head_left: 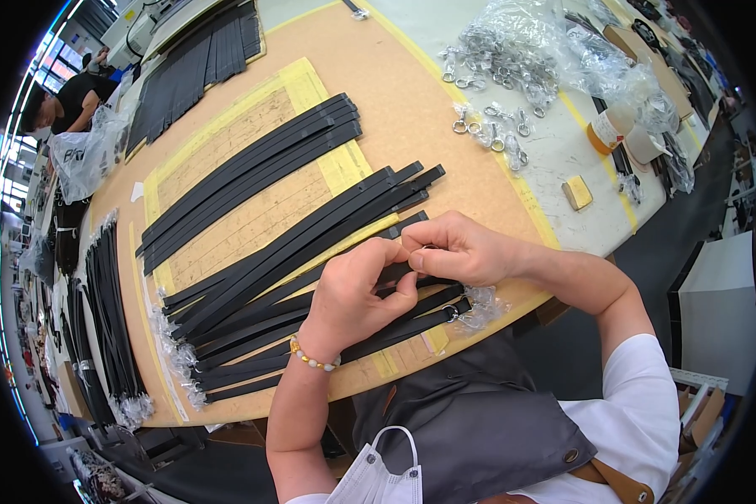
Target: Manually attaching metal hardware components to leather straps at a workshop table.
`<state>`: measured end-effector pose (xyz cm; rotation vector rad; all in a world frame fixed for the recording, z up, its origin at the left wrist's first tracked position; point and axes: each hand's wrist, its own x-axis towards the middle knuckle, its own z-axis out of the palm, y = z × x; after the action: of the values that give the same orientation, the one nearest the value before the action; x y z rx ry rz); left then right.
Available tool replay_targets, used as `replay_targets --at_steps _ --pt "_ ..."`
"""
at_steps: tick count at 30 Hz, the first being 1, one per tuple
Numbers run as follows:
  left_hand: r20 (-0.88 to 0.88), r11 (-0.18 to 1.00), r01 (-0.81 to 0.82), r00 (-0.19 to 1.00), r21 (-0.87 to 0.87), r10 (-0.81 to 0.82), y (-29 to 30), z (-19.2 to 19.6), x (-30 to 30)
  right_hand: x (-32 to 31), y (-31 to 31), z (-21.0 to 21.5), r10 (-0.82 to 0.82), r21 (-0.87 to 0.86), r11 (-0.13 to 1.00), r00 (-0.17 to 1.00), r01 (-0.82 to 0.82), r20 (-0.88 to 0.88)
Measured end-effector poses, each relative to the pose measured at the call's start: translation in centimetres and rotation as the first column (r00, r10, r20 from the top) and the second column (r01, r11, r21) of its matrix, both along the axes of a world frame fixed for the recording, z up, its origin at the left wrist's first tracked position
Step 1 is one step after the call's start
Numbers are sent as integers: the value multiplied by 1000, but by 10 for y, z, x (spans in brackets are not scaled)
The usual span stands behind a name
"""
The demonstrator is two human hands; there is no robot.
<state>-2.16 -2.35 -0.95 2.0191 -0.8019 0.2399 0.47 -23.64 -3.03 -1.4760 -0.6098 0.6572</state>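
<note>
My left hand [357, 294], with a beaded bracelet at the wrist, is closed with its fingertips around the end of a black strap [395, 273]. Right against it, my right hand [462, 248] pinches at the same strap end, where a small bit of metal seems to show; the fingers mostly hide it. Under and beside both hands lie several long black straps [252, 357], with plastic-wrapped metal ends [176, 349] at their left. A metal ring and clear wrap [479, 309] sit at the right end of the nearest strap.
Flat black straps [252, 172] lie in rows on the tan board [395, 84]. Metal swivel clips [500, 134] and clear bags are heaped at the far right, near a yellow block [576, 192] and an amber bottle [609, 130]. Another person [76, 101] is at the far left.
</note>
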Motion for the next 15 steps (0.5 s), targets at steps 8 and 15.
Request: replay_targets --at_steps 8,15 --pt "-325 985 70 938 -155 -118 7 4 -6 -10 14 3 -69 151 987 993 54 96" --pt "-500 925 9 839 -380 -214 13 14 -7 -1 1 6 146 154 980 979 -124 -143"
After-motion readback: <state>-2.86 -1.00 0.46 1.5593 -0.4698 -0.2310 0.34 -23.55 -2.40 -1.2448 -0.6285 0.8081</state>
